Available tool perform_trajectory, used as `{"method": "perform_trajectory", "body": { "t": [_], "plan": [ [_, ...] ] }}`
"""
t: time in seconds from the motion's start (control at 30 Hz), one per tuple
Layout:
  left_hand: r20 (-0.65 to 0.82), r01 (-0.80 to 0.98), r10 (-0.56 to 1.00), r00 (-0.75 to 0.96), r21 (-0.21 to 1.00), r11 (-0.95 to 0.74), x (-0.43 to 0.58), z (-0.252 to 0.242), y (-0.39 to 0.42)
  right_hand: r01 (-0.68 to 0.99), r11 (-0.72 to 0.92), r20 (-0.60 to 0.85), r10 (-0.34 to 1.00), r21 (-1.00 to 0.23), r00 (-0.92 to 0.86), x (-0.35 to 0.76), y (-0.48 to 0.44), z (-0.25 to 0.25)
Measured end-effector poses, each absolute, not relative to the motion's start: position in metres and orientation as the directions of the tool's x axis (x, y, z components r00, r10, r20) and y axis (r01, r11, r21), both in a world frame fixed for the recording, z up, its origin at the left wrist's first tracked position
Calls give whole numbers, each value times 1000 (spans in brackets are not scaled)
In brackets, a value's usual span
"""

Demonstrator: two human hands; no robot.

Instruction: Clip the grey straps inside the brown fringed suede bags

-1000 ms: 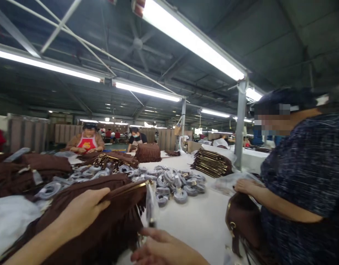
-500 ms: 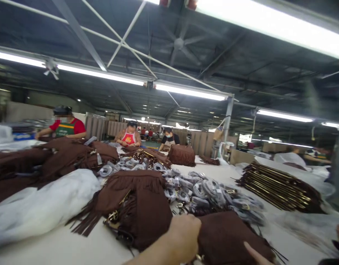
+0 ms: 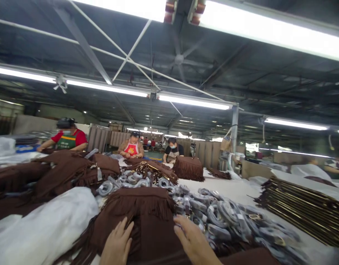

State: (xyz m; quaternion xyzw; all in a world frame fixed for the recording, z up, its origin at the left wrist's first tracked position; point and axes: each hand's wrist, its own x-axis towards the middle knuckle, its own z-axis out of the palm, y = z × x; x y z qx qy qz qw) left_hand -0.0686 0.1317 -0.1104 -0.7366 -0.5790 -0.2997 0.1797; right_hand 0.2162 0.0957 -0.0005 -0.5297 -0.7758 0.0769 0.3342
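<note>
A brown fringed suede bag [image 3: 143, 213] lies on the white table right in front of me. My left hand [image 3: 117, 244] rests flat on its front, fingers spread. My right hand [image 3: 193, 241] lies open on the bag's right side, fingers stretched toward a heap of grey wrapped straps [image 3: 213, 211]. Neither hand grips anything.
White plastic wrap [image 3: 45, 224] lies at my left. More brown fringed bags [image 3: 64, 169] pile up behind it. A flat stack of brown pieces with gold trim [image 3: 304, 208] sits at the right. Three people [image 3: 67, 138] work at the table's far side.
The camera has tilted and turned slightly left. My left hand let go of the bag's edge and now lies flat on it; my right hand came up beside it.
</note>
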Motion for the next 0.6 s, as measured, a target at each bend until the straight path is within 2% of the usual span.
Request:
{"method": "perform_trajectory", "body": {
  "t": [0.1, 0.13, 0.3, 0.37, 0.43, 0.5, 0.57, 0.6],
  "plan": [
    [792, 940, 593, 145, 76, -331, -79, -144, 151, 911, 359, 457, 857, -200, -238, 163, 159, 14],
    [805, 937, 574, 150, 69, -342, -82, -150, 156, 929, 338, 453, 859, -153, -238, 146, 179, 17],
    [751, 923, 613, 246, 11, -385, -91, -160, 167, 963, 267, 410, 883, -34, -230, 90, 247, 8],
    [740, 916, 631, 232, 52, -399, -90, -162, 167, 962, 273, 412, 874, 28, -260, 83, 256, 7],
    [736, 878, 656, 167, 191, -439, -88, -160, 166, 943, 318, 431, 841, 99, -328, 86, 251, 11],
    [698, 769, 715, -29, 473, -430, -91, -154, 164, 915, 366, 449, 798, 171, -403, 99, 233, 13],
    [540, 526, 803, -253, 773, -354, -100, -141, 161, 892, 391, 457, 765, 229, -453, 121, 203, 5],
    [429, 381, 845, -320, 874, -300, -106, -133, 159, 877, 405, 466, 744, 257, -480, 135, 186, -5]
  ]
}}
